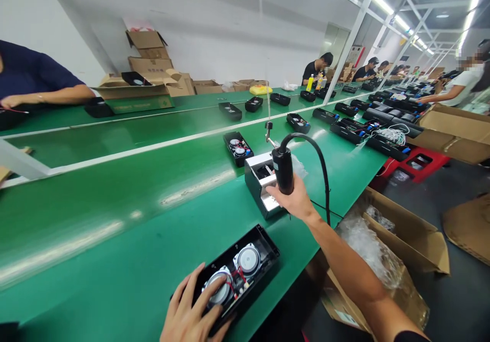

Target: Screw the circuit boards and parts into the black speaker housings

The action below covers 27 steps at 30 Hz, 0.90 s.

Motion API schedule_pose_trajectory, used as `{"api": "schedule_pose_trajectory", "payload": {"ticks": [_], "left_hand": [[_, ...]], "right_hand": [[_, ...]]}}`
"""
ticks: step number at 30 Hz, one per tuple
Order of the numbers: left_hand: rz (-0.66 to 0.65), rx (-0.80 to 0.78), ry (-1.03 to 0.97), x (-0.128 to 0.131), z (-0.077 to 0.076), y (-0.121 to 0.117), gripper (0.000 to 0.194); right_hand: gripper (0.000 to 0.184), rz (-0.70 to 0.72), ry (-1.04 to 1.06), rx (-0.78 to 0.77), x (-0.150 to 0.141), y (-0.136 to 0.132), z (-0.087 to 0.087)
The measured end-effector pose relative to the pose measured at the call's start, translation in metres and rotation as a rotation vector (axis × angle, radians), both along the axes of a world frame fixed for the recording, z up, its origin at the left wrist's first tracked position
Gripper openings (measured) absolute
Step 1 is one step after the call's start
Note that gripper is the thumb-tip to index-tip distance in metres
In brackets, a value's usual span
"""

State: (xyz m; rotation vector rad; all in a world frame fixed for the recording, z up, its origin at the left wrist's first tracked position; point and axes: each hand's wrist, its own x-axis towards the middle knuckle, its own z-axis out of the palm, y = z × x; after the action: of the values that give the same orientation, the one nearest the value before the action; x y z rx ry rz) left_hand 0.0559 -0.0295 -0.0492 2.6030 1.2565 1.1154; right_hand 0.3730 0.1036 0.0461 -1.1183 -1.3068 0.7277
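A black speaker housing (264,237) lies open-side up on the green bench, with two round silver speakers (247,260) and red wires inside. My left hand (191,301) straddles its near left end, gripping it, with one finger across the nearer speaker. My right hand (296,199) is wrapped around a black electric screwdriver (283,171), held upright with its cable at the top. The screwdriver's lower end is hidden by my hand. Right behind it stands a silver-and-black screw feeder (254,191).
Another speaker housing (238,148) lies beyond the feeder, and several more line the bench. A hanging cord (268,97) reaches the screwdriver's top. Open cartons (406,229) with plastic wrap stand right of the bench. Co-workers (319,69) sit along the far side; an arm (49,94) shows at left.
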Motion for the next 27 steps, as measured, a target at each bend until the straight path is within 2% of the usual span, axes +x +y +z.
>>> {"api": "schedule_pose_trajectory", "payload": {"ticks": [2, 5, 8, 12, 15, 18, 22, 27], "left_hand": [[0.001, -0.010, 0.006, 0.000, -0.001, -0.001, 0.028], [0.015, -0.030, -0.005, 0.000, -0.001, -0.003, 0.026], [0.015, -0.045, -0.004, 0.001, 0.001, -0.003, 0.028], [0.016, -0.036, 0.021, 0.004, 0.006, -0.003, 0.028], [0.022, 0.014, 0.061, 0.005, 0.011, -0.002, 0.025], [-0.001, 0.099, 0.137, 0.001, 0.017, 0.003, 0.020], [-0.114, 0.187, 0.253, -0.008, 0.021, 0.011, 0.011], [-0.089, 0.137, 0.273, -0.016, 0.018, 0.013, 0.011]], "right_hand": [[0.050, 0.079, 0.094, -0.062, 0.000, -0.016, 0.004], [0.056, 0.175, 0.268, -0.035, -0.003, -0.041, 0.014], [0.051, 0.210, 0.384, 0.042, -0.011, -0.062, 0.022], [0.041, 0.201, 0.379, 0.150, -0.021, -0.072, 0.024], [0.035, -0.003, 0.284, 0.250, -0.016, -0.055, 0.026], [0.030, -0.205, 0.194, 0.299, -0.003, -0.022, 0.033], [0.039, -0.228, 0.169, 0.245, 0.006, 0.015, 0.037], [0.043, -0.211, 0.150, 0.137, 0.001, 0.025, 0.028]]}}
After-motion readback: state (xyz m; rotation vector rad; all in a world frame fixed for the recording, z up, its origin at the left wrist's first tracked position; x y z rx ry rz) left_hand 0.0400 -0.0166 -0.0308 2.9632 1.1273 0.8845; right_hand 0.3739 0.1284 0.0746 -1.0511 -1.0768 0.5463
